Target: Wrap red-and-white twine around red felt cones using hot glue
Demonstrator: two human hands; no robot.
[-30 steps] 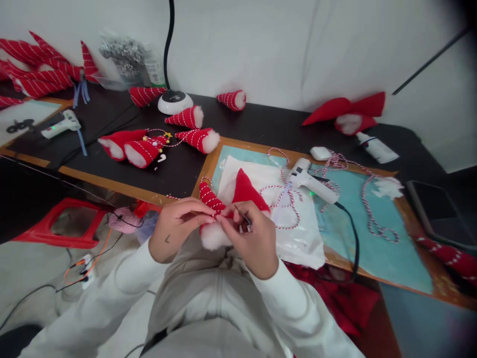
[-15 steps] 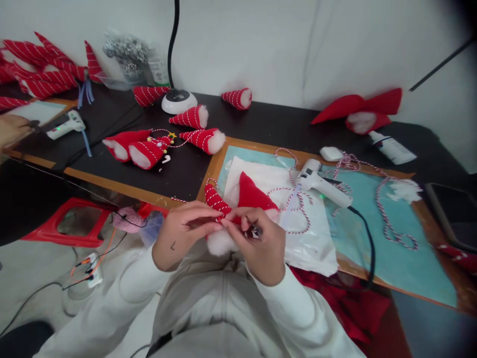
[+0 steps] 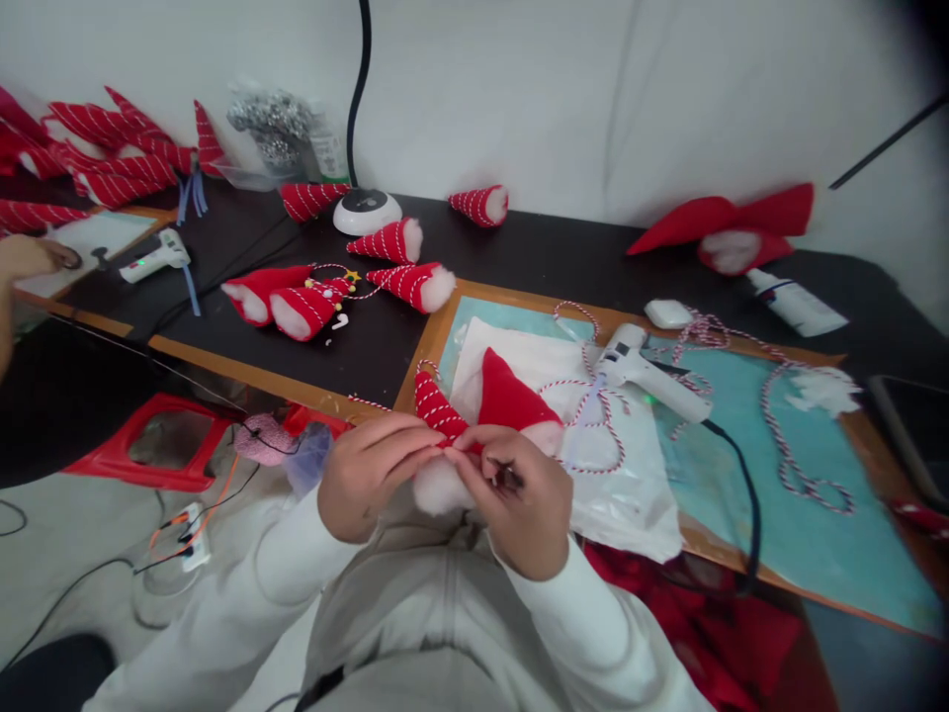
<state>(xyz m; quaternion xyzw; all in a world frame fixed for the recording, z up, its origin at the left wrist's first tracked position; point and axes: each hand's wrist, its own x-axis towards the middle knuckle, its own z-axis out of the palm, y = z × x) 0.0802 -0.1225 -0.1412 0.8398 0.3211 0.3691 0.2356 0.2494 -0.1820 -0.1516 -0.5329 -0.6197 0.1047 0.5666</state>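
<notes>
Both my hands meet at the lower edge of a red stuffed felt cone (image 3: pixel 436 403) wound with red-and-white cord. White stuffing (image 3: pixel 439 489) bulges from its open bottom. My left hand (image 3: pixel 378 473) pinches the cone's edge from the left. From the right, my right hand (image 3: pixel 519 494) pinches the same edge, and a dark metal tool (image 3: pixel 508 479), partly hidden, is tucked in its curled fingers. A plain red stuffed cone (image 3: pixel 511 396) lies just behind, on a white plastic bag (image 3: pixel 630 494). To the right rests a white glue gun (image 3: pixel 652 374) with its cable.
Several striped cones (image 3: pixel 392 242) lie on the dark table. A lamp base (image 3: pixel 367 211), a white bottle (image 3: pixel 801 302) and a white earphone case (image 3: pixel 667 313) stand farther back. Twisted cord (image 3: pixel 771 425) trails over the blue mat (image 3: pixel 837 534). At left, another person's hand (image 3: pixel 34 257) is near a second glue gun (image 3: pixel 157 257).
The view has shifted slightly, so the table appears a little farther right and lower. My hands keep pinching the cone's edge. The other person's hand at left has changed position a little.
</notes>
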